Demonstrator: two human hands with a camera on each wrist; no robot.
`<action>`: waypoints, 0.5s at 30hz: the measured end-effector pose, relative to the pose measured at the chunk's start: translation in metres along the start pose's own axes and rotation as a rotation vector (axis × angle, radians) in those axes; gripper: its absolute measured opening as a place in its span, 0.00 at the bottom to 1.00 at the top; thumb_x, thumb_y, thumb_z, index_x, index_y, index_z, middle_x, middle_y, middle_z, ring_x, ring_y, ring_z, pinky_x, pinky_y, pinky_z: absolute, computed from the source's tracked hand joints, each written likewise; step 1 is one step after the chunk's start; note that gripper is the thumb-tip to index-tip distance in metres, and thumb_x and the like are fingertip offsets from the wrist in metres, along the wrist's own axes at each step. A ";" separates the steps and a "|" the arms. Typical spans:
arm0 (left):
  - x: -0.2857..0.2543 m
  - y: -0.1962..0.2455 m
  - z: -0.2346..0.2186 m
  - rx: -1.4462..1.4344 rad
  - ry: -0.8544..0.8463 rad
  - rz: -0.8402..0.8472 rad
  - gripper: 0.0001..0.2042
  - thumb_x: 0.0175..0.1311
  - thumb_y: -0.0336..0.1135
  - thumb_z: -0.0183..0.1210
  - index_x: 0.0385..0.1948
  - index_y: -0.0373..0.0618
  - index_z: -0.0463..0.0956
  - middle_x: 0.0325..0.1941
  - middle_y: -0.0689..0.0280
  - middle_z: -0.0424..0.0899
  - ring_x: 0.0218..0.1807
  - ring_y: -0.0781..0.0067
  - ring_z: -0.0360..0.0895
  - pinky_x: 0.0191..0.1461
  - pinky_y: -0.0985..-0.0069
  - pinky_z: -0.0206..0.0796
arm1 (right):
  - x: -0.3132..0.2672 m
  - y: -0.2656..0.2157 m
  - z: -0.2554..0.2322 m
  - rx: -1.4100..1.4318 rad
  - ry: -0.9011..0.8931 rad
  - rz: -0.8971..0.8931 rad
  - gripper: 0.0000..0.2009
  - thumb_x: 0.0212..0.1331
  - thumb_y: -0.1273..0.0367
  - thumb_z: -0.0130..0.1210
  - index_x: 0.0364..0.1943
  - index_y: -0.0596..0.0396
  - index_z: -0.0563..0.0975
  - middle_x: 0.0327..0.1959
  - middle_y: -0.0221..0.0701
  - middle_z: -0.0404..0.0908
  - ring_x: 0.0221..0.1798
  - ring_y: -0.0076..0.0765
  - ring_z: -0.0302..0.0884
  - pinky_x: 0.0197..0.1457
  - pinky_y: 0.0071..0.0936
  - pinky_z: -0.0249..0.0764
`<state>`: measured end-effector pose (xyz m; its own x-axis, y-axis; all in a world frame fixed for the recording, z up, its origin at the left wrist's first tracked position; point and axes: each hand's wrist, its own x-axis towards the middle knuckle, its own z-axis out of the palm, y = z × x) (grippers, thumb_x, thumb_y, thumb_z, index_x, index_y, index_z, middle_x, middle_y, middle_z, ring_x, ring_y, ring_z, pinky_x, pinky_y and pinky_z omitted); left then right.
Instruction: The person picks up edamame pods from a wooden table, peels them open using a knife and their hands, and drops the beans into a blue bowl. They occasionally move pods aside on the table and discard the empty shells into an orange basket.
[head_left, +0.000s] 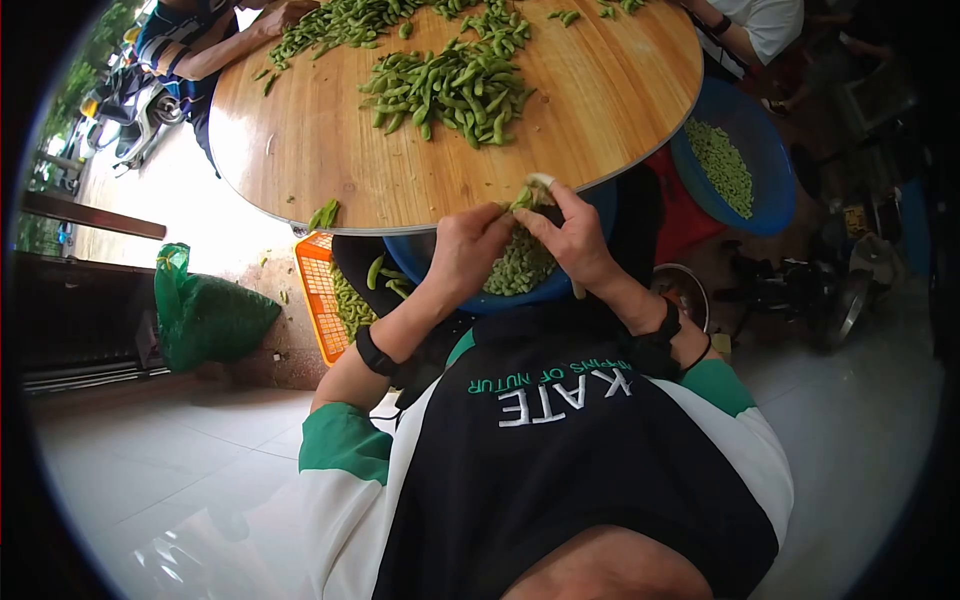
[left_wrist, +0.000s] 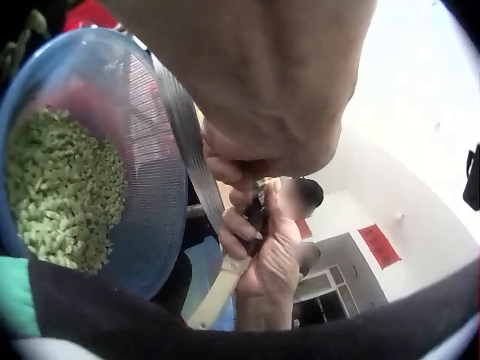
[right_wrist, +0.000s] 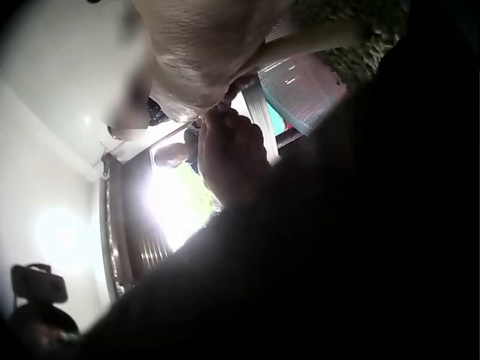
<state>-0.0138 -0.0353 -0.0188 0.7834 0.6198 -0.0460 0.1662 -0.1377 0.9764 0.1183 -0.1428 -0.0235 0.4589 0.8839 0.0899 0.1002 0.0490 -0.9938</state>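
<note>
In the head view, the left hand (head_left: 467, 252) and right hand (head_left: 580, 243) each keep a closed, pinching grip on a green pod (head_left: 524, 200) beside the near rim of the round, wood-grained bench (head_left: 300, 150), above pale, lumpy beans (head_left: 520, 265). Plump, bumpy pods (head_left: 450, 90) heap on it.

In the left wrist view, the right hand also curls round a smooth, pale handle (left_wrist: 216, 294); a red sign (left_wrist: 379, 246) marks the white wall (left_wrist: 390, 180).

The right wrist view shows a glaring opening (right_wrist: 176, 199).

Right hand (right_wrist: 206, 56) beside left hand (right_wrist: 234, 154)
</note>
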 end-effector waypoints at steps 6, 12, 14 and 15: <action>-0.006 -0.006 0.004 0.115 0.039 0.114 0.08 0.59 0.30 0.57 0.27 0.32 0.75 0.20 0.51 0.76 0.21 0.62 0.74 0.28 0.71 0.65 | 0.008 -0.004 -0.011 -0.406 -0.004 -0.397 0.15 0.54 0.77 0.59 0.46 0.64 0.73 0.36 0.38 0.76 0.38 0.37 0.78 0.42 0.27 0.73; -0.008 -0.012 0.004 0.202 0.018 0.231 0.08 0.62 0.30 0.56 0.26 0.34 0.74 0.17 0.69 0.73 0.21 0.85 0.68 0.23 0.81 0.60 | 0.005 0.003 -0.007 -0.563 -0.044 -0.512 0.15 0.47 0.79 0.56 0.42 0.63 0.71 0.36 0.44 0.73 0.36 0.54 0.76 0.36 0.38 0.74; -0.009 -0.011 0.007 0.155 0.013 0.195 0.08 0.61 0.30 0.55 0.25 0.34 0.74 0.17 0.69 0.73 0.20 0.84 0.68 0.23 0.81 0.60 | 0.006 0.006 -0.007 -0.569 -0.056 -0.504 0.14 0.46 0.80 0.55 0.40 0.63 0.71 0.35 0.45 0.73 0.35 0.56 0.75 0.35 0.39 0.74; -0.008 -0.007 0.007 0.028 0.000 0.018 0.08 0.61 0.30 0.54 0.25 0.36 0.74 0.17 0.69 0.74 0.20 0.84 0.69 0.23 0.81 0.61 | 0.008 0.010 -0.007 -0.569 -0.025 -0.515 0.13 0.45 0.81 0.55 0.38 0.62 0.71 0.34 0.44 0.72 0.34 0.54 0.74 0.35 0.37 0.72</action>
<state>-0.0168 -0.0445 -0.0263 0.7866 0.6169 -0.0282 0.1684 -0.1703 0.9709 0.1286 -0.1388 -0.0322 0.2120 0.8246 0.5245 0.7378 0.2169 -0.6392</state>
